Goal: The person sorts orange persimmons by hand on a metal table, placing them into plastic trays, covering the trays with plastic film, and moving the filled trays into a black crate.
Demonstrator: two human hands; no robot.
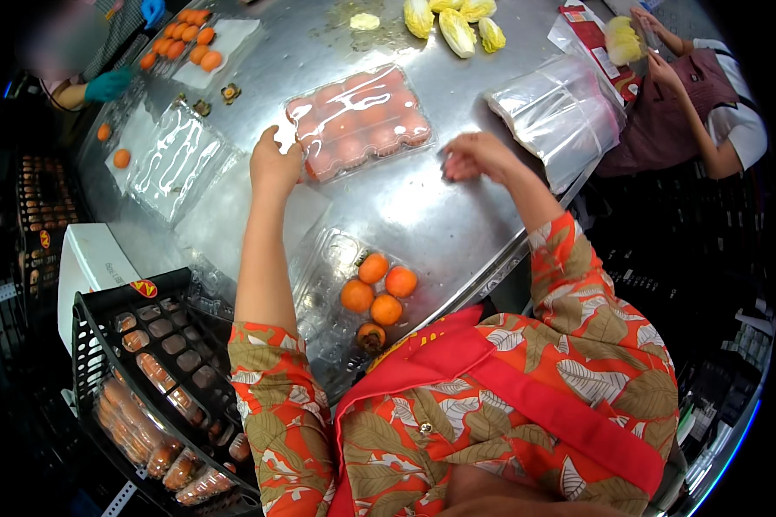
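Observation:
A closed clear plastic clamshell pack of round orange-pink fruits lies on the steel table. My left hand is at its left edge, thumb and forefinger apart; the thumb side appears to touch the pack. To the right of the pack, my right hand hovers apart from it, blurred, with fingers curled. Something dark shows at those fingertips, too blurred to name. Nearer my body, several loose persimmons sit on an open clear plastic tray by the table's front edge.
Empty clamshells lie at the left. A black crate of packed fruit stands beside my left arm. Plastic bags are stacked at the right, and napa cabbages lie at the back. Co-workers' hands are at both sides.

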